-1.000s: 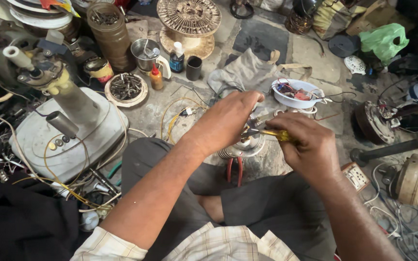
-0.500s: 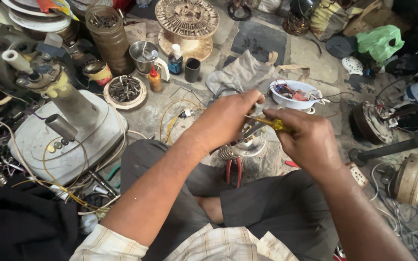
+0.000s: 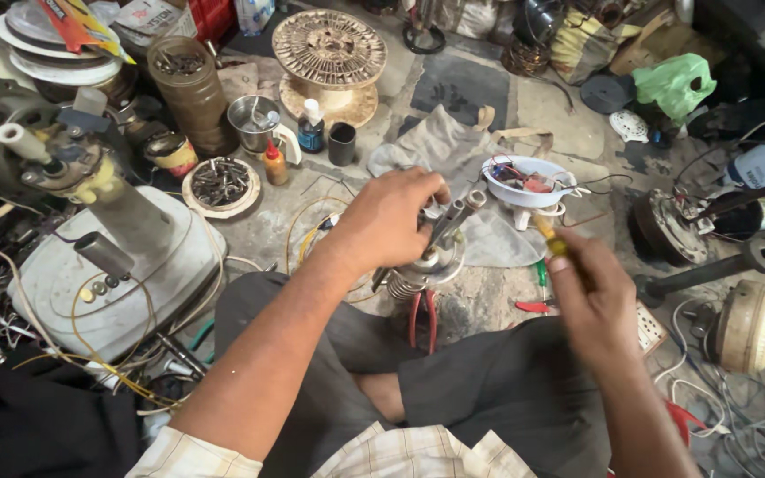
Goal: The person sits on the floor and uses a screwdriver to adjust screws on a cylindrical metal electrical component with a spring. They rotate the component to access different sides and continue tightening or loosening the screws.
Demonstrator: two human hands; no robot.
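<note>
Pliers (image 3: 424,320), red-handled, lie on the floor by the knees, under the motor part (image 3: 431,257). Left hand (image 3: 382,221) has its fingers clamped on that part; right hand (image 3: 597,296), fingers closed on a yellow-handled screwdriver (image 3: 549,237), looks blurred. Risk: tip slipping into the left fingers, or knocking the white bowl (image 3: 529,181) beyond.

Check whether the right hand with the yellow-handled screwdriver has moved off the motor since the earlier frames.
Yes. The right hand has drawn back to the right with the yellow-handled screwdriver, away from the motor part, and now sits below the white bowl rather than beside the left hand.
</note>
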